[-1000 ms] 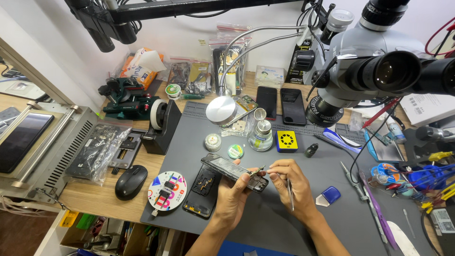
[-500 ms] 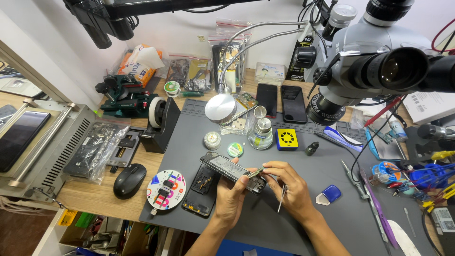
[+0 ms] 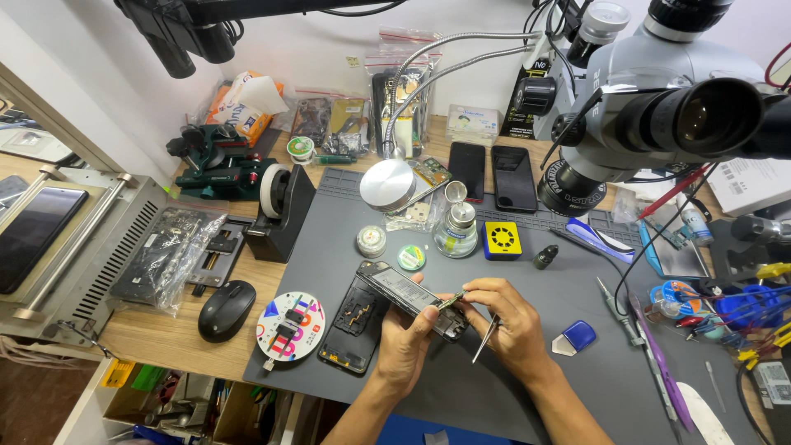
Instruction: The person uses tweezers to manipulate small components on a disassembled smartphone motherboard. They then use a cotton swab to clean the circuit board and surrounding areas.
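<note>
My left hand (image 3: 409, 336) grips an opened phone body (image 3: 405, 294), held tilted above the grey work mat (image 3: 511, 379). My right hand (image 3: 504, 317) rests against the phone's right end and holds metal tweezers (image 3: 485, 339) that point down toward the mat. A small gold-coloured part (image 3: 451, 301) sits at the phone's edge between my fingertips. Just left of my left hand, a black phone back frame (image 3: 354, 325) lies flat on the mat.
A round colourful screw tray (image 3: 291, 325) and black mouse (image 3: 225, 309) lie at left. Small jars, a glass bottle (image 3: 456, 231) and yellow box (image 3: 502, 240) stand behind. A microscope (image 3: 659, 115) overhangs at right; a blue pry tool (image 3: 577, 336) and several hand tools lie right.
The view has shifted slightly. My right hand has turned the tweezers so their tips point down and left; both hands stay at the phone.
</note>
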